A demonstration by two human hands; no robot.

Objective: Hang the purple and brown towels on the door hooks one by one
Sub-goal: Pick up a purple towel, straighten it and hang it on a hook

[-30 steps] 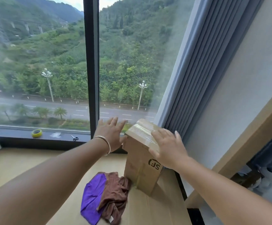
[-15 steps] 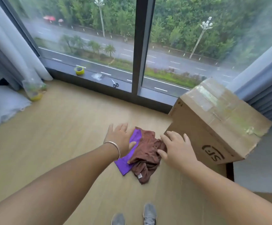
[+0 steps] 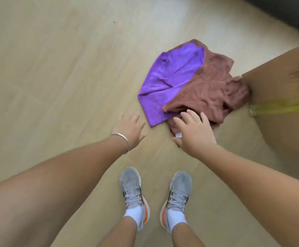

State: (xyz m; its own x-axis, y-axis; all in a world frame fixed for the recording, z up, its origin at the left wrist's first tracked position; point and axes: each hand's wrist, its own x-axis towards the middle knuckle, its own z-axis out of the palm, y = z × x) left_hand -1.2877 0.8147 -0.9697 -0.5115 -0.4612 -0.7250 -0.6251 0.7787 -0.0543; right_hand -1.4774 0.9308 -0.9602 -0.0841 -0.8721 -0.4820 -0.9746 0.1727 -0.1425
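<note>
Towels on a pale wood floor [image 3: 47,68]: purple towel [image 3: 170,81] at left, brown towel [image 3: 209,90] crumpled over its right side, touching a cardboard box [image 3: 284,104] at far right. Right hand [image 3: 193,134], fingers spread, lies over the brown towel's near edge, gripping nothing. Left hand [image 3: 129,129], open and empty, hovers just left of the purple towel; bracelet [image 3: 122,138] on its wrist. Grey shoes [image 3: 132,191] near.
</note>
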